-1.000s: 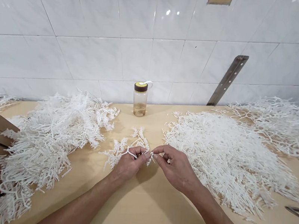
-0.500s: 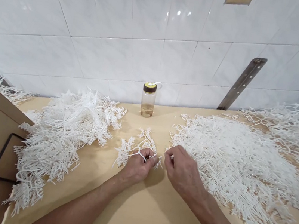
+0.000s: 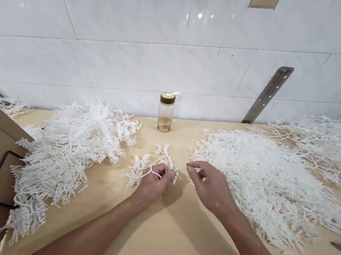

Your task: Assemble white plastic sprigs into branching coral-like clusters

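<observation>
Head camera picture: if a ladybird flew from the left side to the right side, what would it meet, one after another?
Left heap of white twiggy bits → bottle with a dark and yellow lid → right hand → metal strip with holes → small dark tool.

right hand (image 3: 212, 186) | was touching white branched piece (image 3: 151, 169) | now apart

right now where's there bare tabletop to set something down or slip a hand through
The tabletop shows bare between the left arm and right arm, and on both sides of the bottle. Crowded: the left pile, the right pile, and the white sprigs at the left hand.
</observation>
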Demonstrator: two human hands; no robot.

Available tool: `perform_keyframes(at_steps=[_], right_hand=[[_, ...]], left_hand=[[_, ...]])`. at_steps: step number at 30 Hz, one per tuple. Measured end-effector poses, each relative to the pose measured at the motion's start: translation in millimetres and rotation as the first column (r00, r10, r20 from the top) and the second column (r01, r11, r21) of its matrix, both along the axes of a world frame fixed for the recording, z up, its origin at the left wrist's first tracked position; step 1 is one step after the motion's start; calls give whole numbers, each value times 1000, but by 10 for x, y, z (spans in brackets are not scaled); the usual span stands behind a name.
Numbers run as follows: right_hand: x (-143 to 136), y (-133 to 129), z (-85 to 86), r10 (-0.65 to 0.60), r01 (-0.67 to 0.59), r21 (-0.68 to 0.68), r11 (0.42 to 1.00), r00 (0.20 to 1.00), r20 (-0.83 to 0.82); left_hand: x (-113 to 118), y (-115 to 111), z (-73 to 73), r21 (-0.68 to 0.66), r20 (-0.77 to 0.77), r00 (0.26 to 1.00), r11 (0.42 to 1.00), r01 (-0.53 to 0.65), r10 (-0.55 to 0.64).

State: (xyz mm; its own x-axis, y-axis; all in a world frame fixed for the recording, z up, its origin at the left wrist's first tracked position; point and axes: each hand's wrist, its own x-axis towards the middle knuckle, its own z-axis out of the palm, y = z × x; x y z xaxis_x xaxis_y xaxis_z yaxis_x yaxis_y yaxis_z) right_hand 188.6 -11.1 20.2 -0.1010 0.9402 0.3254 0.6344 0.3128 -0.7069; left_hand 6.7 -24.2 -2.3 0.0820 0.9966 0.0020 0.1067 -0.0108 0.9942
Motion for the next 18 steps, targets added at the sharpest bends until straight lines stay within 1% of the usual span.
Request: perform_keyframes(at_steps=[1, 3, 6, 9, 11, 13, 15, 18], right_hand=[[-38, -22, 0, 38, -39, -48, 998, 999, -18], [-92, -54, 0, 69, -73, -130, 989, 997, -39], [-127, -66, -2, 69, -80, -232, 970, 996, -53], [-136, -61, -11, 58, -78, -277, 958, 995, -79], [-139, -63, -24, 52, -71, -263, 962, 996, -79], [-144, -73, -45, 64, -70, -211, 975, 997, -37], [-155, -87, -76, 87, -82, -124, 989, 996, 36], [-185, -105, -140, 101, -104, 9, 995, 983, 154]], left_hand=[[4, -3, 2, -2, -2, 1000, 1000, -3, 3], [11, -7, -1, -2, -9, 1000, 1000, -8, 8], [20, -7, -16, 11, -33, 999, 1000, -16, 16], [23, -3, -25, 29, -60, 998, 999, -25, 26], [25, -3, -24, 42, -88, 996, 999, -26, 30], [31, -10, -16, 64, -133, 990, 998, -28, 37], [42, -29, -3, 94, -206, 977, 995, -42, 60], [67, -73, 23, 132, -343, 933, 989, -71, 113]])
